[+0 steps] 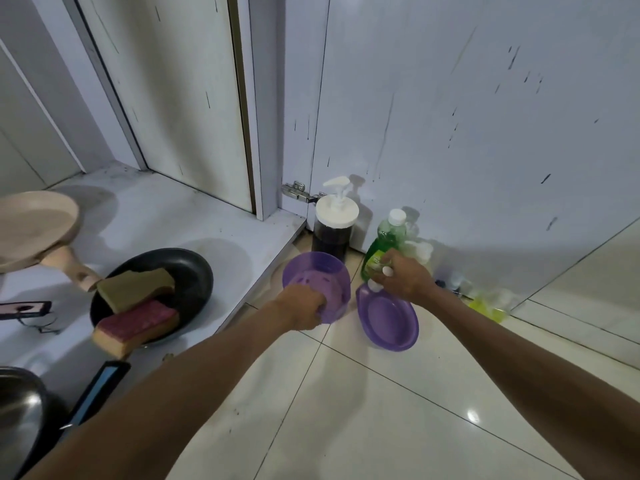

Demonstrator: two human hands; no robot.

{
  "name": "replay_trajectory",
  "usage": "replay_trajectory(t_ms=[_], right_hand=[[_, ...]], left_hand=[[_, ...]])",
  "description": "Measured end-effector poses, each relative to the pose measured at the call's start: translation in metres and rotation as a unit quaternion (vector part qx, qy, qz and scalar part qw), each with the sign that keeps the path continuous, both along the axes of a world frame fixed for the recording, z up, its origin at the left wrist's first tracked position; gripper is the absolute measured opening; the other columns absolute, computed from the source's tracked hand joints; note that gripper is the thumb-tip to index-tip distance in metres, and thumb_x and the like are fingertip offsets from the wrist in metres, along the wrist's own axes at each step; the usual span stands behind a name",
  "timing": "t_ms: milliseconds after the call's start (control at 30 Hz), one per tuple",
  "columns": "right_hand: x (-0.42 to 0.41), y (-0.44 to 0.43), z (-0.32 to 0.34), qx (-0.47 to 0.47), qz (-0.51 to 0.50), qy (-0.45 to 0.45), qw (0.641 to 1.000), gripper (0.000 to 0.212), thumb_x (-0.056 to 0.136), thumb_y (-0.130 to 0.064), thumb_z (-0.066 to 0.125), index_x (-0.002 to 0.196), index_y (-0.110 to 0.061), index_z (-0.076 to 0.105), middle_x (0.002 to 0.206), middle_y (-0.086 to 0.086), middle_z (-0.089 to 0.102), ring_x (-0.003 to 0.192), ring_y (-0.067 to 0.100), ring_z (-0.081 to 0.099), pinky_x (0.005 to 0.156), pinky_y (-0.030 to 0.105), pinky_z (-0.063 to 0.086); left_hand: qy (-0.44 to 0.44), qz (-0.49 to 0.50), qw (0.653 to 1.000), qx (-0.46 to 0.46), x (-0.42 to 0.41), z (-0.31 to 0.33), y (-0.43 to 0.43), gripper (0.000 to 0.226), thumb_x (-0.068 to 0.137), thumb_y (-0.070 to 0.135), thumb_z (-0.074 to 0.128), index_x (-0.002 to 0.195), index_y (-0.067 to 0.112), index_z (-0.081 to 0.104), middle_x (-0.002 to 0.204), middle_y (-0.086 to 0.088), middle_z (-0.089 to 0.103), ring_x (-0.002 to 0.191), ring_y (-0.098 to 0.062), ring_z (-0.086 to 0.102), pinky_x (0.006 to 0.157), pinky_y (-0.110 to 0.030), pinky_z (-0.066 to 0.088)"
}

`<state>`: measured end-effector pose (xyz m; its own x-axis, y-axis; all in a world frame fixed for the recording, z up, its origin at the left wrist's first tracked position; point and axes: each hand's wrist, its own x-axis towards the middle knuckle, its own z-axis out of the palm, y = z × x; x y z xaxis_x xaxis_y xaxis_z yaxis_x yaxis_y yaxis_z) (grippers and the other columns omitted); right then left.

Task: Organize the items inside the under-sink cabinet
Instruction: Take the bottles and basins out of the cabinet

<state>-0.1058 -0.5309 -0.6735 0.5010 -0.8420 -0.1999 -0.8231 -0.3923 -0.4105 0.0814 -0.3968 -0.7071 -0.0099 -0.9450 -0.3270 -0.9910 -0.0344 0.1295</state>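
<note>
A: Starting at the fingers, what are we holding?

B: Our left hand [304, 306] is curling its fingers round the near wall of the purple perforated basket [317, 273] and clamping it. The basket's mouth is facing up at us, just off the front edge of the cabinet floor [145, 209]. We cannot tell whether its base is touching the tiles. Our right hand [403, 280] is wrapping its fingers round the lower body of the green dish-soap bottle [386, 242], which is standing upright with its white cap on.

A: And around those?

B: A purple tray [393, 320] is lying on the floor tiles [346, 410] under our right wrist, just beside the basket. Behind both, a pump dispenser [334, 223] of dark liquid is standing against the open cabinet door [467, 133]. Clear and yellowish bottles are sitting to the right of the green one, too blurred for us to name.

A: Inside the cabinet?

B: A black frying pan [188, 271] is carrying an olive sponge [135, 285] and a pink sponge [138, 322]. A beige pan [34, 230] is lying further left.

A: Which step are we in?

B: We are judging this as an early step, gathering the cleaning things that are standing outside on the tiles.

A: What is the next move calling for?

B: Probably seating the basket level, perhaps in its tray, before the bottle is going in. The bottle is needing an upright lift clear of the rim and a firm grip on its slick plastic.
</note>
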Motion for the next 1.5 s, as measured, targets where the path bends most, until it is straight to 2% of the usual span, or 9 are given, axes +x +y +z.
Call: replay_trajectory(t_ms=[200, 400, 533, 667, 867, 1100, 1233, 1400, 1500], right_hand=[[0.021, 0.010, 0.029, -0.053, 0.072, 0.012, 0.996, 0.035, 0.086, -0.035, 0.061, 0.117, -0.020, 0.052, 0.101, 0.002, 0.065, 0.090, 0.023, 0.061, 0.076, 0.035, 0.051], [0.085, 0.038, 0.056, -0.126, 0.229, 0.033, 0.965, 0.049, 0.089, -0.034, 0.059, 0.134, -0.017, 0.049, 0.125, 0.007, 0.060, 0.112, 0.027, 0.056, 0.087, 0.035, 0.048], [0.141, 0.069, 0.057, -0.113, 0.283, 0.017, 0.952, 0.063, 0.090, -0.046, 0.059, 0.143, -0.017, 0.041, 0.137, 0.008, 0.052, 0.123, 0.027, 0.051, 0.094, 0.039, 0.046], [0.188, 0.112, 0.048, -0.090, 0.327, 0.021, 0.940, 0.078, 0.085, -0.062, 0.060, 0.145, -0.017, 0.039, 0.140, 0.007, 0.049, 0.127, 0.026, 0.046, 0.098, 0.039, 0.042], [0.240, 0.175, 0.027, -0.037, 0.389, -0.016, 0.920, 0.079, 0.074, -0.069, 0.067, 0.137, -0.025, 0.047, 0.130, 0.005, 0.056, 0.117, 0.026, 0.052, 0.094, 0.038, 0.046], [0.270, 0.214, 0.013, 0.069, 0.442, 0.031, 0.894, 0.064, 0.079, -0.054, 0.073, 0.127, -0.017, 0.052, 0.118, 0.003, 0.065, 0.107, 0.022, 0.060, 0.087, 0.028, 0.043], [0.279, 0.216, 0.005, 0.080, 0.421, 0.027, 0.903, 0.063, 0.079, -0.046, 0.076, 0.124, -0.015, 0.046, 0.116, 0.009, 0.063, 0.104, 0.026, 0.062, 0.093, 0.036, 0.049], [0.277, 0.209, 0.005, 0.088, 0.399, -0.009, 0.913, 0.032, 0.085, -0.030, 0.074, 0.108, -0.012, 0.062, 0.090, -0.003, 0.066, 0.085, 0.018, 0.064, 0.079, 0.029, 0.046], [0.269, 0.197, 0.018, 0.067, 0.391, -0.003, 0.918, 0.024, 0.088, -0.025, 0.069, 0.108, -0.012, 0.066, 0.094, -0.001, 0.068, 0.086, 0.017, 0.064, 0.081, 0.032, 0.050]], left_hand=[[-0.018, 0.043, 0.999, -0.028, 0.020, 0.021, 0.001, 0.061, 0.079, 0.059, 0.061, 0.130, 0.028, 0.051, 0.120, 0.004, 0.062, 0.113, -0.021, 0.056, 0.093, -0.034, 0.044], [-0.046, 0.122, 0.988, -0.086, 0.079, 0.063, 0.040, 0.071, 0.080, 0.068, 0.056, 0.137, 0.027, 0.044, 0.130, -0.002, 0.054, 0.119, -0.021, 0.046, 0.099, -0.037, 0.036], [-0.051, 0.207, 0.972, -0.095, 0.133, 0.078, 0.086, 0.063, 0.084, 0.059, 0.057, 0.136, 0.026, 0.045, 0.134, -0.001, 0.049, 0.123, -0.021, 0.043, 0.101, -0.037, 0.035], [-0.051, 0.271, 0.957, -0.092, 0.183, 0.080, 0.128, 0.054, 0.079, 0.058, 0.062, 0.121, 0.024, 0.052, 0.119, -0.001, 0.055, 0.107, -0.020, 0.048, 0.090, -0.037, 0.042], [-0.047, 0.319, 0.946, -0.041, 0.233, 0.067, 0.166, 0.070, 0.076, 0.065, 0.064, 0.127, 0.019, 0.050, 0.124, -0.004, 0.055, 0.115, -0.025, 0.047, 0.087, -0.036, 0.043], [-0.037, 0.318, 0.947, -0.013, 0.251, 0.049, 0.176, 0.071, 0.076, 0.067, 0.063, 0.124, 0.016, 0.054, 0.117, -0.006, 0.059, 0.119, -0.029, 0.042, 0.089, -0.038, 0.044], [-0.027, 0.337, 0.941, -0.002, 0.251, 0.050, 0.168, 0.058, 0.078, 0.051, 0.068, 0.120, 0.012, 0.056, 0.115, -0.007, 0.057, 0.117, -0.029, 0.037, 0.092, -0.039, 0.042], [0.020, 0.376, 0.926, -0.033, 0.245, 0.058, 0.160, 0.051, 0.073, 0.041, 0.078, 0.106, 0.006, 0.059, 0.105, -0.009, 0.057, 0.110, -0.026, 0.044, 0.077, -0.032, 0.041], [0.076, 0.393, 0.915, -0.057, 0.242, 0.066, 0.151, 0.045, 0.073, 0.031, 0.080, 0.099, 0.001, 0.059, 0.096, -0.010, 0.058, 0.089, -0.023, 0.053, 0.067, -0.031, 0.038]])
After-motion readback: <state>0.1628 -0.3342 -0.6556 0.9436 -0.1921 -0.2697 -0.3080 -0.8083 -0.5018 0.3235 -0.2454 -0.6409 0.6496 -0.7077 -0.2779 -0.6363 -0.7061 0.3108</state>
